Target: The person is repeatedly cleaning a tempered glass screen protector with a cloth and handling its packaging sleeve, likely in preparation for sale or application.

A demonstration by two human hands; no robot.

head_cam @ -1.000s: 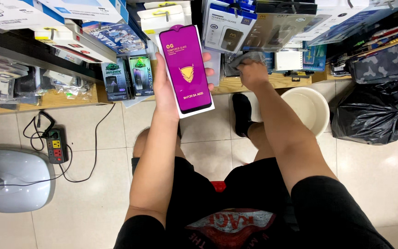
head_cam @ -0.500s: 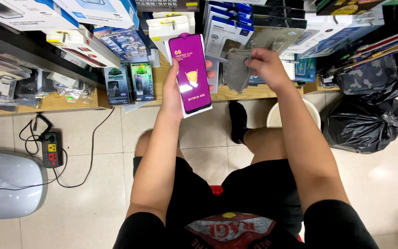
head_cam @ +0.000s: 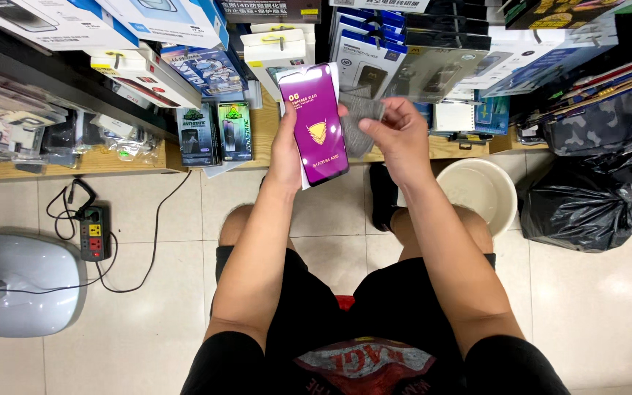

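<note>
We see the left hand (head_cam: 287, 150) gripping a purple screen-protector pack (head_cam: 314, 123) above the wooden shelf (head_cam: 265, 128); right hand (head_cam: 396, 135) pinching a grey cloth (head_cam: 360, 117) beside it

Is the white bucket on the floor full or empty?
Empty, as far as it shows: the white bucket has a bare pale inside, though the right hand and forearm hide part of its left side.

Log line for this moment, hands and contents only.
left hand: holds purple packet | right hand: holds grey cloth | seated, shelf ahead
</note>
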